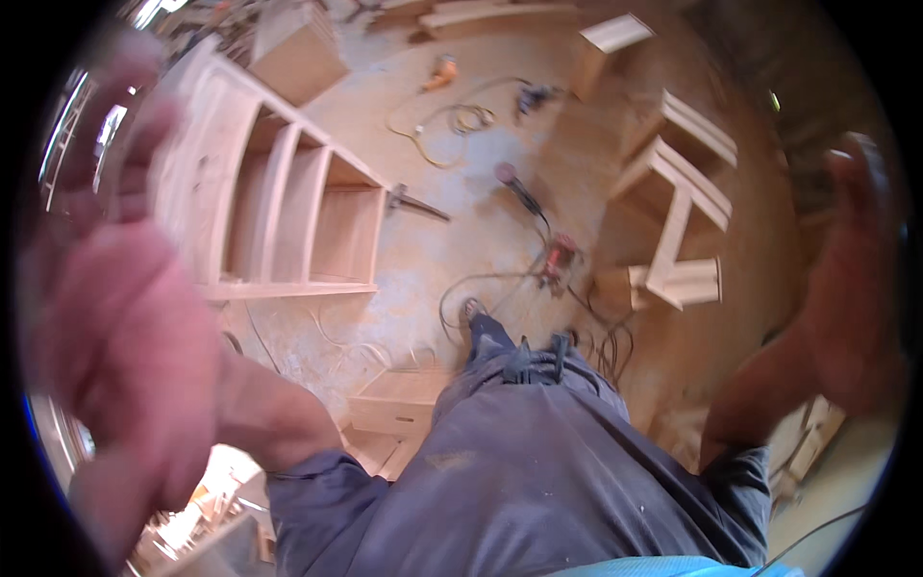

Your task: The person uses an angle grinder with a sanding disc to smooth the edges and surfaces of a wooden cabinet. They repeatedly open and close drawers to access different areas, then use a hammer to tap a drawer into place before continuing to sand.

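Observation:
My left hand [135, 327] is raised close to the camera at the left, palm showing and fingers spread, with nothing in it. At the far right my right hand [851, 298] is also lifted, its fingers stretched upward and partly lost in the dark rim; it looks bare. Neither hand touches any work. Just beyond the left hand, a pale wooden cabinet frame [300, 207] with open compartments lies on the floor. A dark bar, perhaps a clamp [420, 204], juts out from its side.
A sander-like power tool [519, 188], a red power tool [558, 260], an orange tool [441, 73] and a dark tool [534, 97] lie on the floor among loose cords [471, 118]. Wooden drawer-like boxes [673, 212] stand at the right; a wooden box [394, 409] sits near my legs.

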